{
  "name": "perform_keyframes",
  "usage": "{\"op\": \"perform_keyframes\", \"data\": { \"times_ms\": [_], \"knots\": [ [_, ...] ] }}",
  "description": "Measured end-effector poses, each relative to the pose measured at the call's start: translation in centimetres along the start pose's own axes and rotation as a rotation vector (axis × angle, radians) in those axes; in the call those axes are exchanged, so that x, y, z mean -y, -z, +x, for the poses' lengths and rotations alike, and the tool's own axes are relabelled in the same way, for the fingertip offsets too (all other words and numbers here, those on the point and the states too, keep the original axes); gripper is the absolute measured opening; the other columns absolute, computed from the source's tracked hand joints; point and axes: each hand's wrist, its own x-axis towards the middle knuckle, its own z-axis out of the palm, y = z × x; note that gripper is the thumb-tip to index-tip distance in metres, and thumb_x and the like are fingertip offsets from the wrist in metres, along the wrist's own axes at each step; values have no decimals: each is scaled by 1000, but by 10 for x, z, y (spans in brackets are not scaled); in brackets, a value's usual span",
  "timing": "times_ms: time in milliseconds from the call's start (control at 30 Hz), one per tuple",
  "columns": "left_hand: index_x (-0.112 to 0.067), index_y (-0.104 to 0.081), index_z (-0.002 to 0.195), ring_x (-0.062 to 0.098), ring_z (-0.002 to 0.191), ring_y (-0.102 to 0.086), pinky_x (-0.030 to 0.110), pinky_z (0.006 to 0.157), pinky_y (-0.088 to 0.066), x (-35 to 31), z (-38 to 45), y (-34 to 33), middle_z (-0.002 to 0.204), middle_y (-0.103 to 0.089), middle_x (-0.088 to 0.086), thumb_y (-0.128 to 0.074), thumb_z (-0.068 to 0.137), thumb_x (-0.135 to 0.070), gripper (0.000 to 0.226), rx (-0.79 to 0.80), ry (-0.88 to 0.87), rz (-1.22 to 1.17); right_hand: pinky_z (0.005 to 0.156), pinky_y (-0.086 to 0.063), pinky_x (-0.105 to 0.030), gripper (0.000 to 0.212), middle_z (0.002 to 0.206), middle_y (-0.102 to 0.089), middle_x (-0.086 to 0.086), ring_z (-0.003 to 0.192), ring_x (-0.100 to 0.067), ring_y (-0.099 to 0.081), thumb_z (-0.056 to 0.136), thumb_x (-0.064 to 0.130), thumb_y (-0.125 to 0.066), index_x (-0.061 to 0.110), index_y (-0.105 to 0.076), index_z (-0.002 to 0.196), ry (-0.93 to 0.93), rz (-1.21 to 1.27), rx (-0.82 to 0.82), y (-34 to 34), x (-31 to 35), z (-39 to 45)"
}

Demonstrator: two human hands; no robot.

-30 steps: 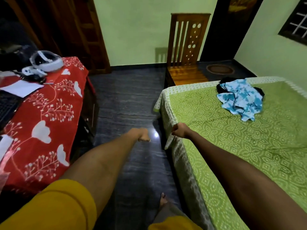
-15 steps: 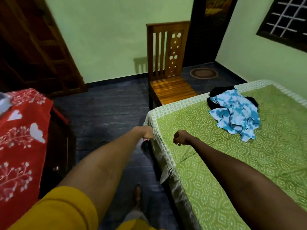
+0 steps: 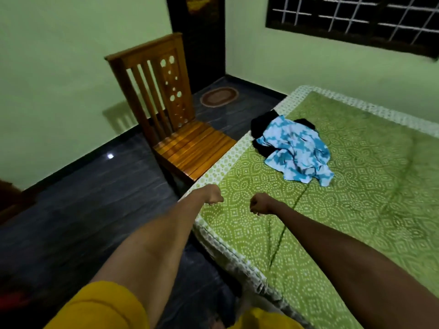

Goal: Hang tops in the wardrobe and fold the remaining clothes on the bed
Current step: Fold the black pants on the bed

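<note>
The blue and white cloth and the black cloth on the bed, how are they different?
The blue and white cloth is patterned and bright; the black cloth is plain and dark. The blue and white cloth lies on top, spread wide and crumpled; the black cloth sits mostly hidden beneath it, showing only at the edges. Both lie in one unfolded heap on the green bed, and neither hand touches them.

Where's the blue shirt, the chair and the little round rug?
blue shirt (image 3: 298,150): head view, middle of the crumpled cloth.
chair (image 3: 193,148): head view, slatted seat.
round rug (image 3: 219,97): head view, its centre.
</note>
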Motion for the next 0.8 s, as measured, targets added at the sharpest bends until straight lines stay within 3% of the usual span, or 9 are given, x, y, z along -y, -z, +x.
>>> {"op": "perform_keyframes", "data": {
  "times_ms": [100, 233, 300, 400, 467, 500, 567, 700, 800],
  "knots": [
    [-8, -49, 86, 18, 64, -41, 30, 72, -36, -4, 39, 22, 82, -43, 10, -45, 100, -24, 21, 20, -63, 65, 51, -40, -16, 21, 102, -66, -28, 61, -19, -58, 88, 4, -58, -9, -67, 103, -68, 0, -10, 19, -14, 27],
    [-7, -51, 76, 22, 68, -46, 28, 66, -38, -12, 93, 60, 78, -47, 11, -46, 99, -24, 29, 35, -107, 100, 54, -42, -20, 21, 101, -67, -27, 91, -34, -66, 89, 7, -59, -9, -67, 100, -116, 64, -80, 54, -32, 75],
    [-7, -52, 72, 17, 58, -37, 29, 57, -32, -17, 114, 78, 67, -40, 9, -45, 99, -22, 32, 30, -125, 92, 60, -47, -25, 22, 101, -68, -26, 83, -31, -67, 89, 8, -59, -9, -68, 99, -126, 94, -99, 69, -39, 97],
    [4, -62, 102, 25, 76, -49, 30, 66, -36, -25, 155, 102, 83, -49, 15, -46, 98, -19, 28, 78, -132, 75, 76, -50, -29, 24, 99, -69, -25, 78, -29, -67, 89, 10, -58, -9, -69, 97, -167, 161, -113, 87, -52, 132],
    [1, -59, 90, 30, 91, -51, 30, 73, -36, -26, 182, 110, 91, -52, 15, -47, 97, -20, 25, 70, -132, 50, 81, -49, -32, 26, 101, -68, -26, 90, -33, -67, 88, 10, -57, -10, -68, 100, -188, 197, -99, 91, -60, 149],
    [-5, -54, 79, 28, 90, -50, 29, 72, -34, -28, 202, 113, 86, -50, 11, -47, 97, -19, 24, 57, -142, 30, 84, -48, -33, 27, 104, -67, -26, 94, -34, -66, 89, 11, -57, -10, -68, 102, -201, 217, -90, 93, -68, 160],
    [-10, -47, 77, 25, 90, -49, 29, 71, -35, -32, 234, 113, 87, -51, 10, -50, 95, -20, 21, 39, -153, 4, 88, -45, -34, 30, 110, -65, -25, 102, -35, -62, 91, 15, -57, -9, -67, 106, -227, 237, -67, 95, -80, 178],
    [-11, -49, 92, 19, 93, -49, 26, 70, -36, -42, 288, 111, 102, -55, 12, -52, 94, -21, 10, 49, -186, -51, 55, -46, -18, 26, 105, -67, -26, 90, -32, -66, 90, 16, -59, -7, -68, 100, -316, 334, -48, 105, -111, 211],
    [-6, -52, 112, 19, 102, -50, 26, 70, -37, -49, 332, 111, 113, -53, 8, -53, 94, -21, 23, 50, -189, -130, 81, -47, -31, 10, 104, -64, -20, 105, -35, -60, 92, 15, -55, 9, -63, 94, -382, 417, -105, 124, -136, 241]
  ]
}}
